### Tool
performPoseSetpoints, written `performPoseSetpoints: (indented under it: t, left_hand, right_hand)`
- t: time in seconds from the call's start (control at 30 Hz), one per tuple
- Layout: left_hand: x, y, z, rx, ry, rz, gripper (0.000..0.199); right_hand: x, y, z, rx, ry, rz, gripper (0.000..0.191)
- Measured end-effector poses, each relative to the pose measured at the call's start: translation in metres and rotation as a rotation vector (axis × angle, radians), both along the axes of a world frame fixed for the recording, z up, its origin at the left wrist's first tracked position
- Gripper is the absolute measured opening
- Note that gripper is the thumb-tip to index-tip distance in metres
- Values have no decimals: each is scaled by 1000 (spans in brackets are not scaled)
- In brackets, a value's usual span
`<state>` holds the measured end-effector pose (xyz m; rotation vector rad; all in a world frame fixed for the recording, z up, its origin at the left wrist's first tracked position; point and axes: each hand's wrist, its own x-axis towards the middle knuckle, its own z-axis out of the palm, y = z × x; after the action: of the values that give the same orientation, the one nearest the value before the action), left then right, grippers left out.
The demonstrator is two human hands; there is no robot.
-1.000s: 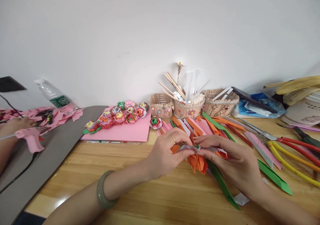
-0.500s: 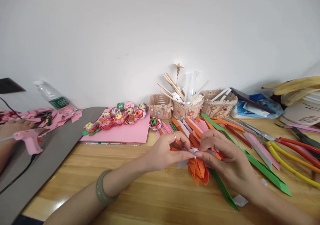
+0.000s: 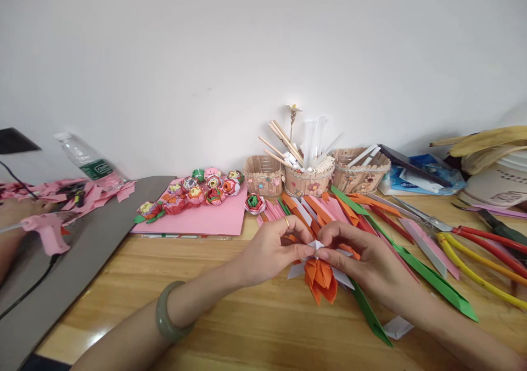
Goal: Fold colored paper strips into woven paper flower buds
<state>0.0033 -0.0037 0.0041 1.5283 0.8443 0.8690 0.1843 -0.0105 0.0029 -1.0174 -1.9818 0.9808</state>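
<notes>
Between my two hands is an orange and white folded paper flower (image 3: 320,280), its orange petals hanging downward over the table. My left hand (image 3: 280,250), with a ring and a green bangle on that arm, pinches the white paper at the flower's top. From the other side my right hand (image 3: 358,250) grips the same white part between thumb and bent fingers. White paper points stick out to either side of the petals. Behind my hands lie folded paper strips (image 3: 321,212) in orange, pink and white. A long green strip (image 3: 432,280) runs past my right hand.
Finished paper flowers (image 3: 195,195) sit on pink paper (image 3: 218,223). Decorated baskets (image 3: 310,183) with sticks stand by the wall. Red- and yellow-handled tools (image 3: 486,245) lie right. At left, another person's hand (image 3: 16,212) is near a pink glue gun (image 3: 47,232) and a bottle (image 3: 93,162).
The flower has moved slightly left and turned, showing more white paper at its sides. My right hand has shifted left, its fingers now lower and closer around the white top.
</notes>
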Motion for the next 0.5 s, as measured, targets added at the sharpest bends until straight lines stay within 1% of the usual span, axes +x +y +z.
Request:
performPoseSetpoints:
  t: [0.07, 0.17, 0.23, 0.3, 0.43, 0.5]
  left_hand:
    - [0, 0, 0, 23, 6, -11, 13]
    - [1, 0, 1, 90, 23, -6, 8]
    - [1, -1, 2, 131, 24, 14, 7]
    - [1, -1, 3, 153, 22, 35, 7]
    - [2, -3, 5, 190, 39, 59, 6]
    - [2, -4, 6, 183, 49, 60, 6]
  right_hand:
    - [0, 0, 0, 63, -14, 16, 16]
    - [1, -3, -1, 239, -64, -8, 14]
    - [1, -5, -2, 297, -69, -22, 13]
    - [2, -6, -2, 284, -68, -25, 10]
    - [3, -6, 0, 200, -64, -5, 7]
    - [3, -7, 1, 217, -55, 14, 9]
